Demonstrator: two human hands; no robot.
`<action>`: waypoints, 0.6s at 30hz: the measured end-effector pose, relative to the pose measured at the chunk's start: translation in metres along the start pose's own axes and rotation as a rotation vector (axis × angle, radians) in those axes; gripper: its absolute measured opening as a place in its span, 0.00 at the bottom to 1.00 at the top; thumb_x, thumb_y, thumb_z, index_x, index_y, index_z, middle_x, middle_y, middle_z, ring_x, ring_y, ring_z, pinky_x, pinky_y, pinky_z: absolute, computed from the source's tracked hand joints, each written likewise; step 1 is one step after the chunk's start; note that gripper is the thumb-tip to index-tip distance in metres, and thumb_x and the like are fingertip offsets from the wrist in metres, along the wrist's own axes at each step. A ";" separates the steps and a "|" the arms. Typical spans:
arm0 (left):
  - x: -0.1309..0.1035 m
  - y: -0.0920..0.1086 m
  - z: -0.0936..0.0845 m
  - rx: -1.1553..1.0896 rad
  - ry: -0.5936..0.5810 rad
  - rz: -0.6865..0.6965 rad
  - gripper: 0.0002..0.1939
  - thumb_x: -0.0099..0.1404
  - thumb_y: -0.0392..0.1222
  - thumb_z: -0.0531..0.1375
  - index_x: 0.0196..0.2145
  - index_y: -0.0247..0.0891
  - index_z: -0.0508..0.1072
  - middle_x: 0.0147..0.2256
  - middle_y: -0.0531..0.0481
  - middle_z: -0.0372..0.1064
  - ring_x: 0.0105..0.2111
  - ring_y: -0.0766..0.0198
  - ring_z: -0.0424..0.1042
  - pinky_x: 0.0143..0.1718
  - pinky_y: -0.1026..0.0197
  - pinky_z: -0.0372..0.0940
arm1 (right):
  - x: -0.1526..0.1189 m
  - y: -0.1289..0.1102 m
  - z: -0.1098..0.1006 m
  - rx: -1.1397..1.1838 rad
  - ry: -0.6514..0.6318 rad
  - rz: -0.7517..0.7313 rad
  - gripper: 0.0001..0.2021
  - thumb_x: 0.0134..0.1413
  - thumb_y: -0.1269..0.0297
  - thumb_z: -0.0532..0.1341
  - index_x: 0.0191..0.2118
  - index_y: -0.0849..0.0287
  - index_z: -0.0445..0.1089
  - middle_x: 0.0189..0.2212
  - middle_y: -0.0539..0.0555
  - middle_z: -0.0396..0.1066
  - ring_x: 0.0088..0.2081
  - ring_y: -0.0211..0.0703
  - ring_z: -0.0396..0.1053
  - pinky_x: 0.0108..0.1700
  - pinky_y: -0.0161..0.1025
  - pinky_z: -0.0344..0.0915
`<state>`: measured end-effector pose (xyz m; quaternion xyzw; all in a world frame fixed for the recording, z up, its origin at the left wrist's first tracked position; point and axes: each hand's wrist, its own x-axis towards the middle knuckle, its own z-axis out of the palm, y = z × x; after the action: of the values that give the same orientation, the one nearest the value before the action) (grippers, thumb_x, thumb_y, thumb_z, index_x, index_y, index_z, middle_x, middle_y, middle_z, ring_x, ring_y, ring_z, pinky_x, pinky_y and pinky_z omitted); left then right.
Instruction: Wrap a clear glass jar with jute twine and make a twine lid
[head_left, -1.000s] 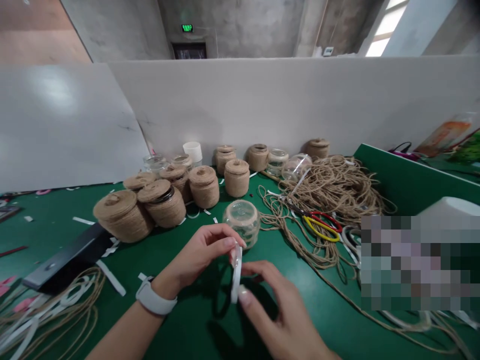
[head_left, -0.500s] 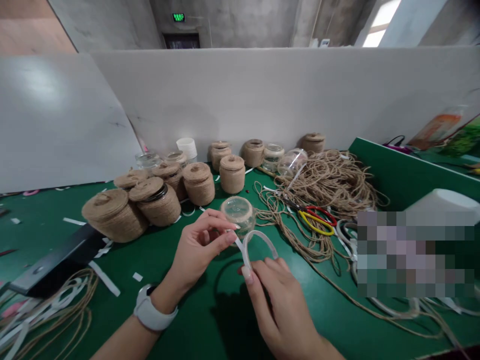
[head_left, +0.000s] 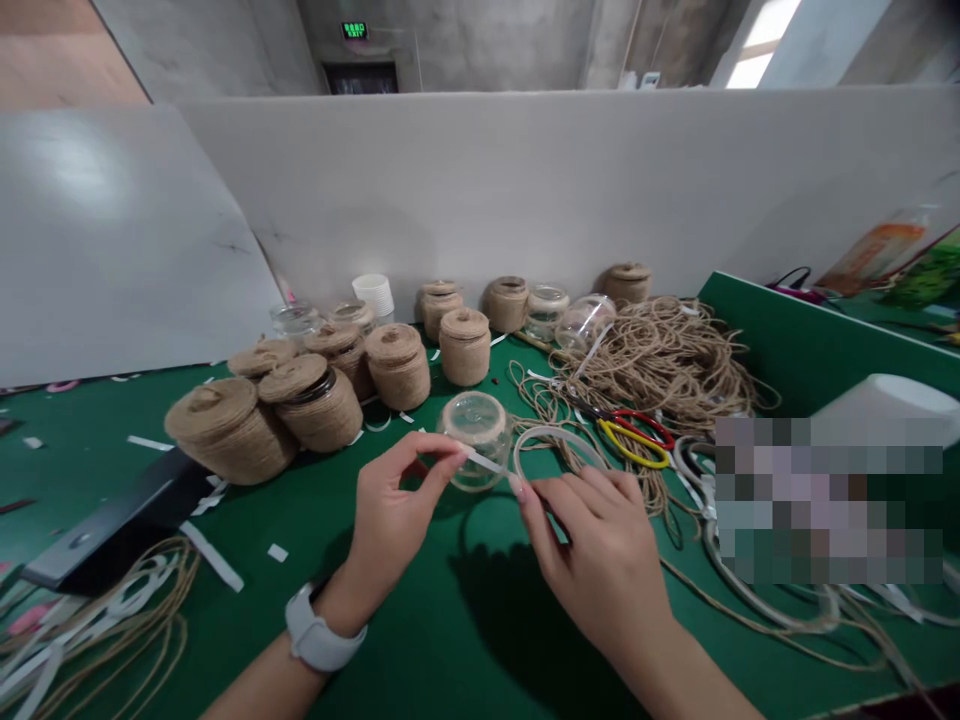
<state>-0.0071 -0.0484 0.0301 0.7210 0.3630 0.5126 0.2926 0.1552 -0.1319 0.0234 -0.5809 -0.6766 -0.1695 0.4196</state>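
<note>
My left hand (head_left: 401,495) pinches one end of a narrow white strip (head_left: 490,462) between thumb and fingertips. A wider whitish band (head_left: 551,433) arches up from my right hand (head_left: 592,530), whose fingers are closed on it and on the strip's other end. Whether strip and band are one piece, I cannot tell. Just behind the strip stands a clear glass jar (head_left: 474,425) with pale cord around its upper part, partly covered by my left fingertips and the strip.
Several twine-wrapped jars (head_left: 397,365) stand behind and to the left. At right lie a heap of jute twine (head_left: 667,355), yellow-handled scissors (head_left: 634,445) and a white cup-like object (head_left: 892,405). A black box-like object (head_left: 120,520) and white scraps (head_left: 277,552) are at left.
My right hand has moved right and slightly up with the band, whose arch now leans rightward. The strip between my hands is longer and straighter; my left hand has barely shifted.
</note>
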 end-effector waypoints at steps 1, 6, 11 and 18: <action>-0.001 0.000 0.001 0.000 0.028 0.000 0.02 0.61 0.37 0.65 0.31 0.43 0.77 0.31 0.55 0.76 0.31 0.67 0.73 0.31 0.68 0.67 | 0.002 0.001 0.000 -0.029 0.014 -0.009 0.12 0.63 0.67 0.58 0.26 0.59 0.67 0.19 0.49 0.65 0.26 0.40 0.58 0.35 0.40 0.49; -0.005 0.003 0.006 -0.114 0.127 -0.088 0.01 0.61 0.39 0.65 0.32 0.42 0.77 0.33 0.53 0.76 0.34 0.65 0.72 0.31 0.66 0.66 | 0.011 0.006 -0.001 -0.114 0.042 -0.064 0.10 0.63 0.65 0.58 0.30 0.58 0.70 0.20 0.50 0.66 0.28 0.41 0.57 0.36 0.41 0.51; -0.004 0.004 0.009 -0.236 0.127 -0.180 0.03 0.59 0.40 0.66 0.31 0.40 0.76 0.34 0.51 0.75 0.33 0.65 0.72 0.27 0.68 0.64 | 0.016 0.011 -0.002 -0.118 0.057 -0.091 0.10 0.63 0.66 0.58 0.28 0.57 0.69 0.20 0.49 0.67 0.28 0.41 0.57 0.39 0.41 0.52; -0.001 0.002 0.005 -0.139 0.098 -0.205 0.05 0.60 0.43 0.66 0.31 0.41 0.76 0.29 0.55 0.72 0.22 0.71 0.65 0.23 0.69 0.62 | 0.025 0.020 0.000 -0.201 0.089 -0.126 0.12 0.61 0.64 0.61 0.25 0.58 0.69 0.18 0.49 0.66 0.28 0.42 0.57 0.38 0.42 0.53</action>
<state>-0.0020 -0.0508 0.0301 0.6323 0.4123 0.5384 0.3745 0.1741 -0.1100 0.0374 -0.5684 -0.6719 -0.2882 0.3774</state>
